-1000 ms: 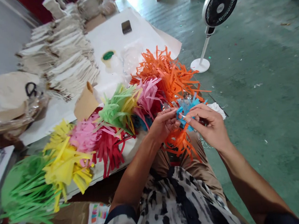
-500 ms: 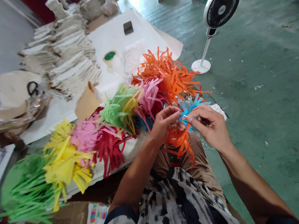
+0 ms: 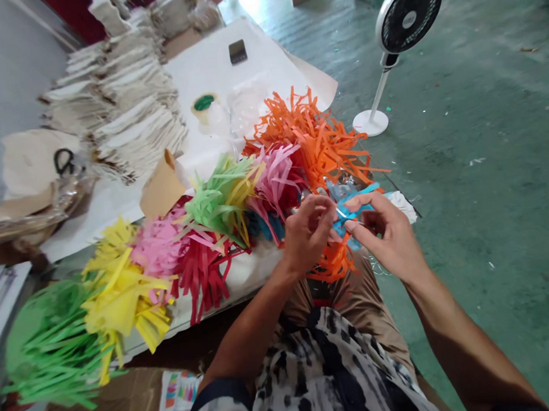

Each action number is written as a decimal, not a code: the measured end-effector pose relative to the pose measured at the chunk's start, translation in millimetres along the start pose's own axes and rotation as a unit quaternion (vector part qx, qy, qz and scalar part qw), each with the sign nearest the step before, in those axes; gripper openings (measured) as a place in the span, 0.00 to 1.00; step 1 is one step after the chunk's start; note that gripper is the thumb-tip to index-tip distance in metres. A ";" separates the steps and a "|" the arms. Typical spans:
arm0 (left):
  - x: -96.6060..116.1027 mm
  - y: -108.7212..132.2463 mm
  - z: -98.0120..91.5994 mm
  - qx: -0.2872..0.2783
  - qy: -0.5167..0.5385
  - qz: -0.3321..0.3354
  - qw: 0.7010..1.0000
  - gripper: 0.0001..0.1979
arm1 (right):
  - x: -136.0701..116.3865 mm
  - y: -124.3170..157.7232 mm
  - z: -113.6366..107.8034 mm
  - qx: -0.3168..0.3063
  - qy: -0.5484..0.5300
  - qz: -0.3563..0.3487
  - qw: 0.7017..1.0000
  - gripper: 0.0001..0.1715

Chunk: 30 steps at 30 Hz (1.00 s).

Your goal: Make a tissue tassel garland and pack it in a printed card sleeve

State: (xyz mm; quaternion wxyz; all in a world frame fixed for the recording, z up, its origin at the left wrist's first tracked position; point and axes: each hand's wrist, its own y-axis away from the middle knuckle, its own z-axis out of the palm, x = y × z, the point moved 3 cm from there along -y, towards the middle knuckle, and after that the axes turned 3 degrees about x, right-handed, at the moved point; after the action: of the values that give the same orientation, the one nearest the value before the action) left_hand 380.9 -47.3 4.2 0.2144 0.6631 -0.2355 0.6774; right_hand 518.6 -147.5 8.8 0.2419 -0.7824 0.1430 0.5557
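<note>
The right hand (image 3: 385,228) pinches a bunch of blue strips (image 3: 346,214) between thumb and fingers, above the lap and just off the near edge of the worktop (image 3: 256,273). The left hand (image 3: 308,234) is just beside the blue strips, thumb and fingers drawn together; whether it grips anything cannot be told. A small orange bunch (image 3: 333,262) hangs below both hands.

Along the worktop's near edge, from its left end, lie a green bunch (image 3: 52,343), a yellow bunch (image 3: 116,306), then a pink bunch (image 3: 158,243) touching a red bunch (image 3: 204,274). Light green strips (image 3: 221,191) follow, and a large orange heap (image 3: 314,139) spreads towards the right edge.

Farther in, a brown paper piece (image 3: 161,186) stands curled behind the pink bunch. Beyond are a tape roll (image 3: 204,103), a dark flat object (image 3: 237,51) nearer the far edge, and whitish stacks (image 3: 133,102) on the left side. Past the right edge, a fan (image 3: 409,14) stands on the green floor (image 3: 465,152).
</note>
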 end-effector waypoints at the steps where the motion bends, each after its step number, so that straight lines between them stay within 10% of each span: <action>1: -0.2 2.6 0.4 0.009 -0.032 0.013 0.999 0.12 | 0.8 0.9 1.7 -0.006 -0.013 0.022 1.000 0.12; 8: 4.0 18.9 1.0 0.005 -0.100 0.012 0.995 0.10 | 3.3 9.8 7.3 0.038 -0.045 0.001 0.998 0.10; 15: 16.1 40.7 -22.2 -0.225 -0.138 -0.047 0.963 0.19 | 12.0 8.2 -5.7 0.104 -0.240 0.093 0.961 0.13; 23: 18.7 -3.2 -74.5 0.000 -0.360 0.113 0.926 0.09 | 15.4 0.5 6.0 0.006 -0.250 0.129 0.960 0.13; 30: 9.2 -24.8 -62.1 -0.074 -0.450 0.156 0.876 0.14 | 22.3 -2.8 18.4 -0.007 -0.231 0.146 0.962 0.13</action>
State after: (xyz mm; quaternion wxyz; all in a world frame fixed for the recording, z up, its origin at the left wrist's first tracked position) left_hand 346.0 9.7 13.7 0.0255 0.8333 -0.4565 0.3107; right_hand 512.8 -134.3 -16.4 0.1786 -0.6051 0.1923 0.7516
